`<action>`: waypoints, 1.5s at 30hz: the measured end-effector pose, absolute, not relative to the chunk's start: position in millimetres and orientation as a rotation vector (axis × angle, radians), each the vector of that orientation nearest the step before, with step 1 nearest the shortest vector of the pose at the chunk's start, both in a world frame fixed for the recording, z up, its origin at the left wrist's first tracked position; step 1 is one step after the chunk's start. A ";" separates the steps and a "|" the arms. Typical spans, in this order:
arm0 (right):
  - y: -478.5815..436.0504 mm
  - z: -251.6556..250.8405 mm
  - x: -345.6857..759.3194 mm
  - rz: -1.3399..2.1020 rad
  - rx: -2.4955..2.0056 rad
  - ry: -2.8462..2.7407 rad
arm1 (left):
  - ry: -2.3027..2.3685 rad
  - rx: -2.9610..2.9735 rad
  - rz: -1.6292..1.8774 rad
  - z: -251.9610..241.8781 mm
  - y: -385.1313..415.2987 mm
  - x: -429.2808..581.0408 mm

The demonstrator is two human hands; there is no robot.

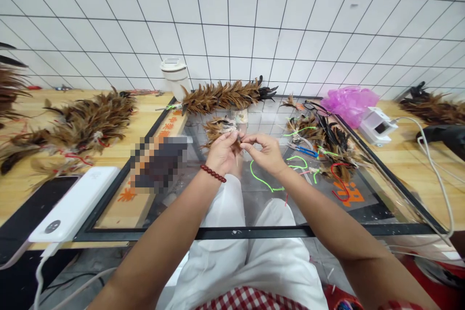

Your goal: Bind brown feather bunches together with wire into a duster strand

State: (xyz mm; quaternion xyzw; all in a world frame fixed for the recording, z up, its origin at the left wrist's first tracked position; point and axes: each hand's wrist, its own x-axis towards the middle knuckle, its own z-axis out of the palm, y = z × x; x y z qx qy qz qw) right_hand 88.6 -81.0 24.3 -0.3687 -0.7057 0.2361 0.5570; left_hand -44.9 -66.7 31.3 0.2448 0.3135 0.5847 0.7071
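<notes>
Over the glass tabletop [261,121] my two hands meet at the middle. My left hand [222,153], with a red bead bracelet on the wrist, is closed round a small bunch of brown feathers [218,128]. My right hand [266,151] pinches at the same bunch from the right, fingers pressed together. A bright green cord [262,182] curls on the glass just below my right hand. A long finished feather duster [225,95] lies at the back of the glass.
Loose feathers, green and red cords and blue-handled scissors [304,150] lie to the right. A pile of feathers [83,123] covers the wooden bench on the left, beside a white power bank [74,203] and a phone. A white cup [176,76], pink bag [349,103] and white device [377,126] stand behind.
</notes>
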 end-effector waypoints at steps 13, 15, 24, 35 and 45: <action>-63.3 18.0 92.4 1.056 -0.835 -1.324 | 0.809 0.770 1.353 30.3 -72.3 -36.6; -64.0 18.7 92.7 1.042 -0.840 -1.352 | 0.825 0.804 1.341 30.3 -73.1 -36.6; -59.1 10.8 99.6 0.782 -0.907 -1.513 | 0.868 0.868 1.199 26.1 -73.8 -37.2; -60.3 17.9 99.0 1.012 -0.854 -1.381 | 0.815 0.921 1.143 29.6 -76.8 -35.8; -61.7 19.2 95.1 1.140 -0.814 -1.195 | 0.832 0.893 1.069 33.9 -78.2 -38.9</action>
